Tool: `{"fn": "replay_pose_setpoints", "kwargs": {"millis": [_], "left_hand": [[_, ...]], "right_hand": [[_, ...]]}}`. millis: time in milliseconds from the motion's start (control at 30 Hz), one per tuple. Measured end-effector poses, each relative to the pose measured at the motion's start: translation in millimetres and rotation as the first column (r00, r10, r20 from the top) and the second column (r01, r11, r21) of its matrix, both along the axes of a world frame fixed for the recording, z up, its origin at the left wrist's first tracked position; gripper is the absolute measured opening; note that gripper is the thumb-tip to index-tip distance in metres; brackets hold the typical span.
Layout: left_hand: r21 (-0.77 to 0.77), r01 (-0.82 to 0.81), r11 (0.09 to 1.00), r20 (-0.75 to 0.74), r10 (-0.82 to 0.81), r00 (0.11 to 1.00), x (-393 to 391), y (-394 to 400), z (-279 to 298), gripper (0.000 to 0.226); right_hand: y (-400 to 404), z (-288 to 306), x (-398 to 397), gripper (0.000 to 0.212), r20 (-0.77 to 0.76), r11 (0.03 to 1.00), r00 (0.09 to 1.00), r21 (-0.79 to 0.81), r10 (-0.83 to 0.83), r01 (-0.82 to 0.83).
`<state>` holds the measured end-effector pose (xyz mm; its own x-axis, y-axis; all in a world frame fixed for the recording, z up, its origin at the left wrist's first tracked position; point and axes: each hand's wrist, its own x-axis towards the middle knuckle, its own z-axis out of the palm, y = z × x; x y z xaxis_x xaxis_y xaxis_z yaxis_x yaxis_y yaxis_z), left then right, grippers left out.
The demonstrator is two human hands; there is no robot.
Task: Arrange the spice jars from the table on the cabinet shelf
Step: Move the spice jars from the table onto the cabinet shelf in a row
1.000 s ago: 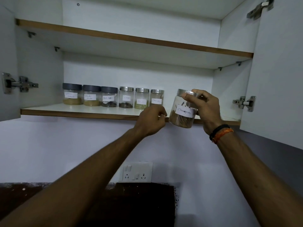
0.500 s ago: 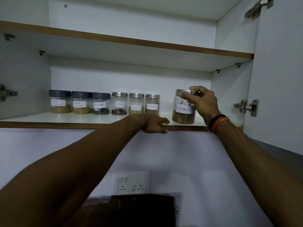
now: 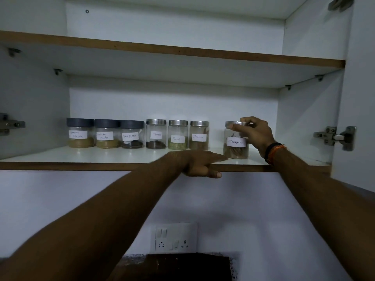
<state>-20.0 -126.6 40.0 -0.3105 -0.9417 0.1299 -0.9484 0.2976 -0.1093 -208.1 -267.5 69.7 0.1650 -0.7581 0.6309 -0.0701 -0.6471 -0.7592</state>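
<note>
- The lower shelf (image 3: 60, 157) of an open white cabinet carries seven labelled spice jars; it serves as the landmark here.
- Six jars stand in a close row along the back of the shelf, left of its middle.
- The three leftmost have dark lids: the masala jar (image 3: 80, 133) holds tan powder, the second jar (image 3: 107, 134) a similar yellowish powder, and the pepper jar (image 3: 132, 134) a thin dark layer.
- The next three have metal lids: the cloves jar (image 3: 155, 134) holds a low dark heap, the fennel jar (image 3: 178, 135) green seeds, and the sixth jar (image 3: 199, 135) a brownish fill whose label is too blurred to read.
- The cinnamon jar (image 3: 236, 140) stands upright on the shelf, apart from the row, nearer the front edge and the right side; brown sticks fill its lower part.
- The right hand (image 3: 254, 133) curls its fingers around that jar's metal lid and upper side; dark and orange bands circle the wrist.
- The left hand (image 3: 199, 163) rests on the shelf's front edge, fingers extended flat on top and thumb under the lip, holding nothing; its fingertips reach close to the cinnamon jar's base.
- Below the shelf, a switch plate (image 3: 173, 237) sits on the wall.
- The upper shelf (image 3: 182, 51) runs above.
</note>
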Motion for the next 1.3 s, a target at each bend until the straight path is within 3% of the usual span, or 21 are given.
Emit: {"fn": "replay_pose_setpoints", "kwargs": {"millis": [200, 300, 500, 700, 900, 1300], "left_hand": [[0.007, -0.008, 1.000, -0.032, 0.008, 0.999, 1.7, -4.3, -0.1, 0.072], [0.024, -0.015, 1.000, -0.060, 0.017, 0.998, 1.3, -4.9, 1.6, 0.073], [0.033, -0.031, 0.999, -0.128, 0.035, 0.991, 1.1, -4.7, 2.3, 0.074], [0.044, -0.048, 0.998, -0.181, 0.055, 0.982, 1.8, -4.1, 2.1, 0.075], [0.056, -0.048, 0.997, -0.229, 0.059, 0.972, 1.0, -4.6, 3.0, 0.073], [0.059, -0.043, 0.997, -0.254, 0.057, 0.966, 1.6, -5.8, 3.6, 0.073]], "right_hand": [[-26.1, -4.6, 24.5, 0.058, -0.003, 0.998, 0.998, 0.009, 0.059, -0.059], [-39.8, -3.8, 34.5, 0.055, -0.011, 0.998, 0.998, 0.011, 0.056, -0.056], [-58.4, 15.6, 43.6, 0.044, -0.212, 1.000, 0.977, 0.003, -0.004, 0.004], [-74.6, 20.6, 57.5, 0.062, -0.212, 0.996, 0.977, 0.084, -0.020, 0.038], [-86.6, 22.9, 63.7, 0.051, -0.277, 0.996, 0.958, 0.038, -0.069, 0.083], [-87.1, 19.0, 67.3, 0.042, -0.264, 0.998, 0.962, -0.001, -0.068, 0.070]]}}
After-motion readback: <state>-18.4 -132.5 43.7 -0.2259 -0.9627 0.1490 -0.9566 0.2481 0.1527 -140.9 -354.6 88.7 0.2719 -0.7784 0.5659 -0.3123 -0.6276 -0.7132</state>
